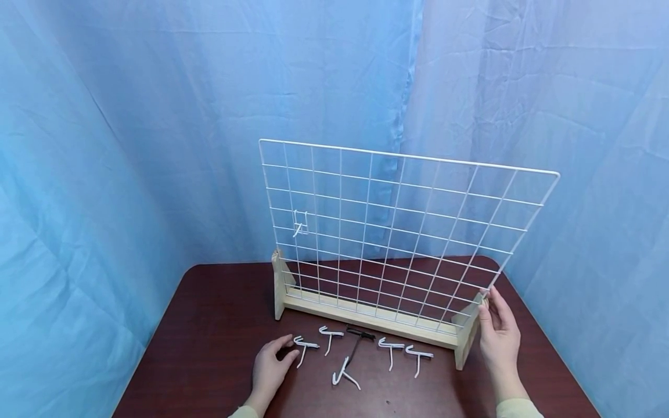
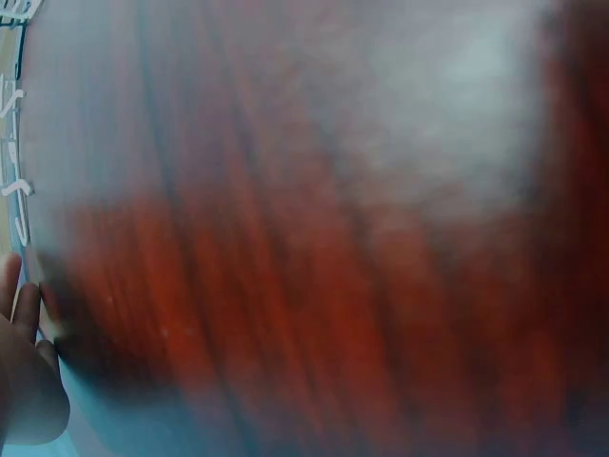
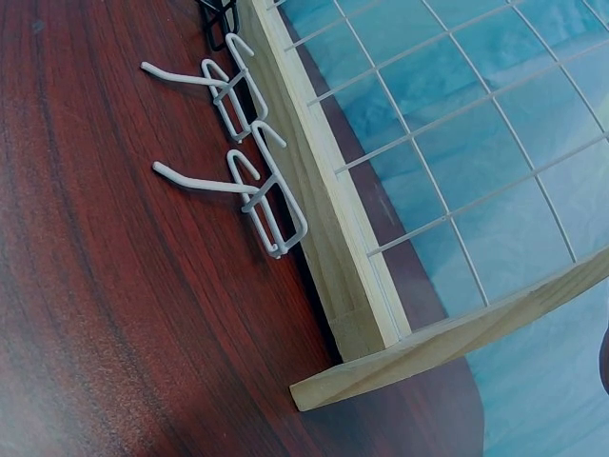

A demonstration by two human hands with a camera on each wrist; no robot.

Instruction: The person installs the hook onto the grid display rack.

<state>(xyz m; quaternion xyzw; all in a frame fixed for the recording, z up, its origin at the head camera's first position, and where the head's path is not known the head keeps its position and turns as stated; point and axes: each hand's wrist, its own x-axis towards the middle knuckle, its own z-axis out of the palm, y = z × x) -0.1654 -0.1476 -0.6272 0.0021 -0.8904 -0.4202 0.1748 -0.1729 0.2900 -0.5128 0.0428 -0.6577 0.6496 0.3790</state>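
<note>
A white wire grid rack (image 1: 366,204) stands on a wooden base (image 1: 366,315) with an upright at each end. My right hand (image 1: 500,334) grips the rack at its right upright, thumb in front. One white hook (image 1: 299,226) hangs on the left part of the grid. Several white hooks lie on the table before the base, around a black hook (image 1: 355,342). My left hand (image 1: 273,367) rests by the leftmost white hook (image 1: 307,345), fingers loosely bent; whether they touch it is unclear. In the right wrist view, two white hooks (image 3: 276,205) lie along the base.
The dark red wooden table (image 1: 209,325) has rounded far corners. Blue curtains (image 1: 209,116) hang behind it and at both sides. One white hook (image 1: 345,374) lies nearer the front than the others. A small dark speck (image 1: 388,402) is close to the front.
</note>
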